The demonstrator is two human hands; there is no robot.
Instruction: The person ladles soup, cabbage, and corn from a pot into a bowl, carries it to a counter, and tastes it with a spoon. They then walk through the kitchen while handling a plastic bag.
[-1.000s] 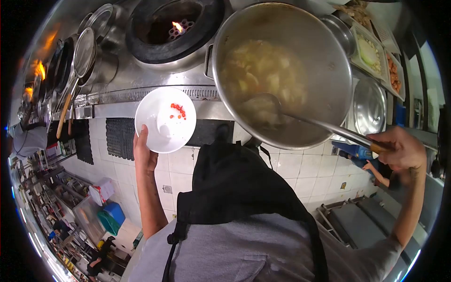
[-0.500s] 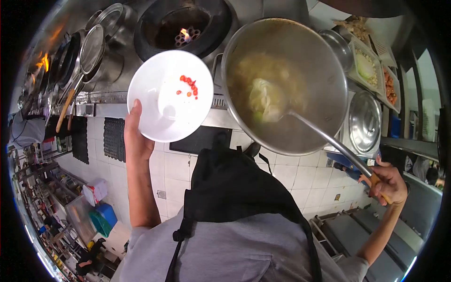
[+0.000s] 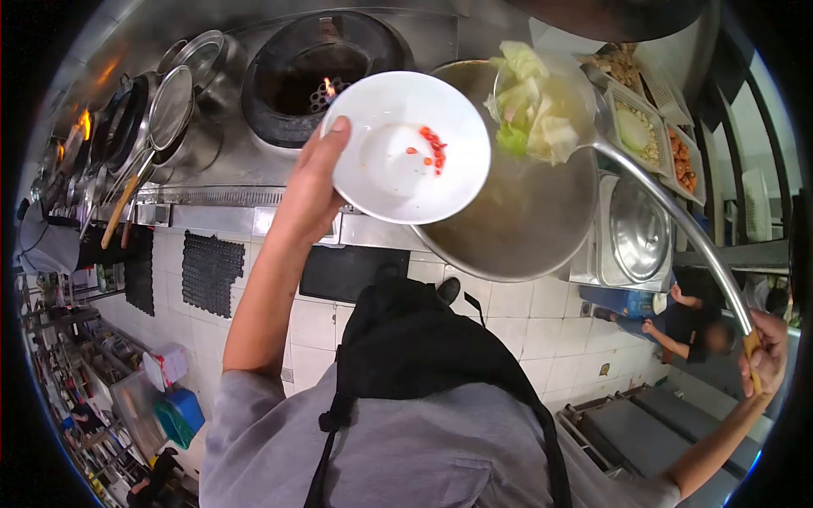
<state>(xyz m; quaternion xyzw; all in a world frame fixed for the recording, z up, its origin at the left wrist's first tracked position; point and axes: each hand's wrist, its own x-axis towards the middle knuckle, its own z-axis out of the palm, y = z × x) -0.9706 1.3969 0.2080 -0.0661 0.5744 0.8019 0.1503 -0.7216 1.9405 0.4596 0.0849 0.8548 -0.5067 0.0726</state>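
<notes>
My left hand (image 3: 315, 188) grips the rim of a white bowl (image 3: 373, 161), thumb over the edge. Red chili slices (image 3: 434, 152) lie inside the bowl. It overlaps the near left part of a large metal pot (image 3: 542, 262) that holds cloudy broth (image 3: 483, 216). Around the wooden handle end of a long metal ladle (image 3: 677, 207), my right hand (image 3: 766, 354) is closed. The ladle's head is above the pot, heaped with pale green cabbage leaves (image 3: 529, 106), right of the bowl.
A gas burner (image 3: 326, 63) with a small flame is behind the bowl. Mesh strainers (image 3: 172, 106) lean at the left. Trays of chopped ingredients (image 3: 639, 127) and a metal lid (image 3: 639, 229) are at the right. Another person (image 3: 699, 317) is beyond the counter at right.
The ladle has come up out of the broth with cabbage leaves in it. My left hand has carried the bowl right, over the pot's edge. My right hand has moved right and slightly down.
</notes>
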